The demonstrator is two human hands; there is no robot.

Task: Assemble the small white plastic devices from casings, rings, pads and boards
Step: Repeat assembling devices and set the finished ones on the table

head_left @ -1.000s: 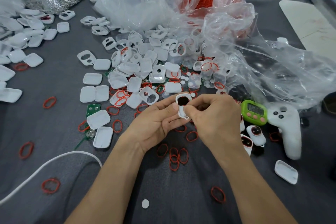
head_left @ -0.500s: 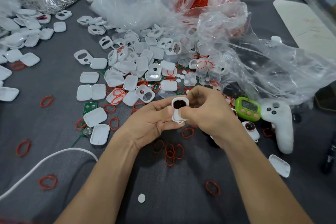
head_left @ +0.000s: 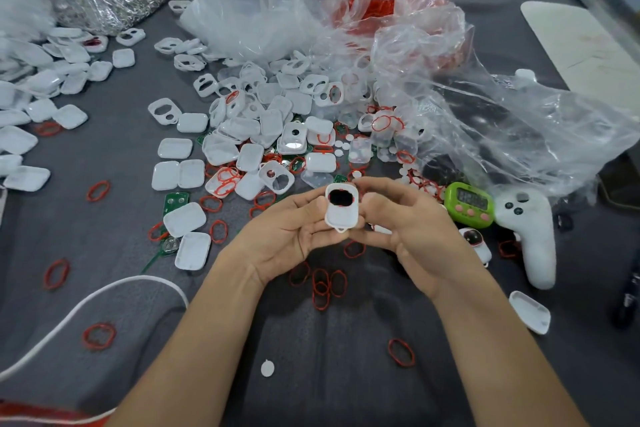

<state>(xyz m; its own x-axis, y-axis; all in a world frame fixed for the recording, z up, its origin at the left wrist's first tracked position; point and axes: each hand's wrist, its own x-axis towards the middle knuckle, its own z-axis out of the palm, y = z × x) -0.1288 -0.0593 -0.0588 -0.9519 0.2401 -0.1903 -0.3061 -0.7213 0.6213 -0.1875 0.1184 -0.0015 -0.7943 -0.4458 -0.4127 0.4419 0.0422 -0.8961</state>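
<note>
A small white casing (head_left: 341, 213) with a dark oval window edged in red is held upright above the grey cloth. My left hand (head_left: 291, 236) holds it from the left, thumb at its upper edge and fingers under it. My right hand (head_left: 408, 222) holds its right side, thumb and fingers curled around it. Behind the hands lies a heap of white casing halves (head_left: 263, 135), red rings (head_left: 323, 282), green boards (head_left: 176, 199) and small white round pads (head_left: 341, 144).
Crumpled clear plastic bags (head_left: 433, 80) lie at the back and right. A green timer (head_left: 471, 203) and a white controller (head_left: 530, 232) sit right of my hands, with a finished device (head_left: 476, 241) between them. A white cable (head_left: 104, 295) crosses the left front.
The casing has been turned so its window faces me and raised slightly. My right hand has opened out from over the casing to its right side.
</note>
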